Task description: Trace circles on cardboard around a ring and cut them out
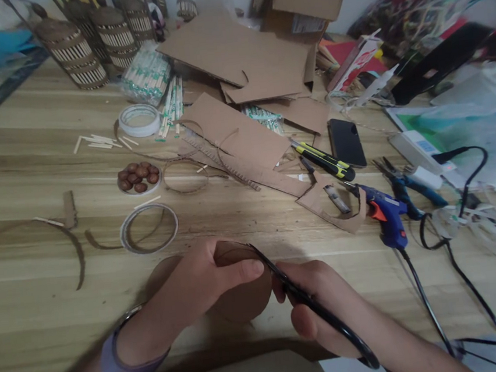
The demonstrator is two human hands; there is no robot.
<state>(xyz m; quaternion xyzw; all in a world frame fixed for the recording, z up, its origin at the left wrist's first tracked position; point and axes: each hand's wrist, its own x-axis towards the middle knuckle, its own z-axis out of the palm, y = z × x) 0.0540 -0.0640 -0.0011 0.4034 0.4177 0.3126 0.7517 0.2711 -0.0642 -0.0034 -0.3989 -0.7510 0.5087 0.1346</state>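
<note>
My left hand [213, 277] is closed on a round brown cardboard piece [245, 294], thumb on top near its upper right edge. Black scissors [316, 308] are in my right hand [318, 299], with fingers wrapped round the handles. The scissor blades point up and left and meet the cardboard's edge beside my left thumb. Part of another round brown shape [160, 273] shows behind my left wrist. The lower fingers of my left hand are hidden beneath the cardboard.
Tape rings [125, 238], a dish of brown balls [138, 178] and cardboard sheets [243, 131] lie ahead. At the right are a blue glue gun [386, 213], a yellow-black cutter [324, 160], pliers [406, 185], a phone [347, 142] and cables.
</note>
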